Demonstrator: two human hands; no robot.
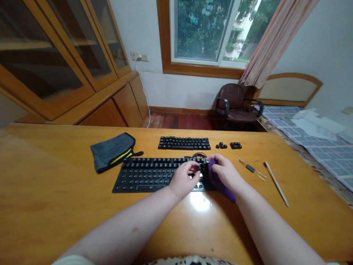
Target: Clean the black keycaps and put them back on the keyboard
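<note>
A black keyboard (149,176) lies across the desk in front of me, with keycaps along its upper rows and bare switches on the lower ones. Over its right part, my left hand (185,177) is closed in a pinch on a small black keycap (198,168). My right hand (226,171) grips a purple cloth (220,186) at the keyboard's right end, fingertips near the top row. Both hands hide part of the right-hand keys.
Removed keycaps (184,142) stand in rows behind the keyboard, with smaller groups (235,145) to their right. A folded grey cloth (113,151) lies at left. On the right are a wire keycap puller (250,168) and a thin brush-like stick (276,184).
</note>
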